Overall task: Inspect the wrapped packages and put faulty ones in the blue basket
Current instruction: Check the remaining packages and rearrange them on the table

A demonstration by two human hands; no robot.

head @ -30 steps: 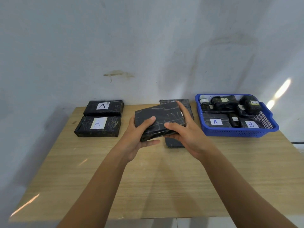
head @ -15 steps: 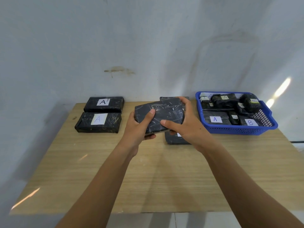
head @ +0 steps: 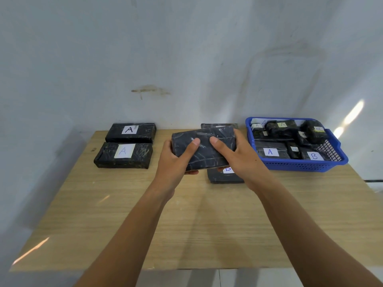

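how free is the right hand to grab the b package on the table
Probably not yet: the right hand, with the left hand, grips the held package, which hangs partly over the B package. Nothing else blocks it.

B package: lying half hidden under held package
Rear package: showing only its far edge

On the bench, one package is laid left, a second package behind it. A basket is set right; between, a third package is held over a fourth package.
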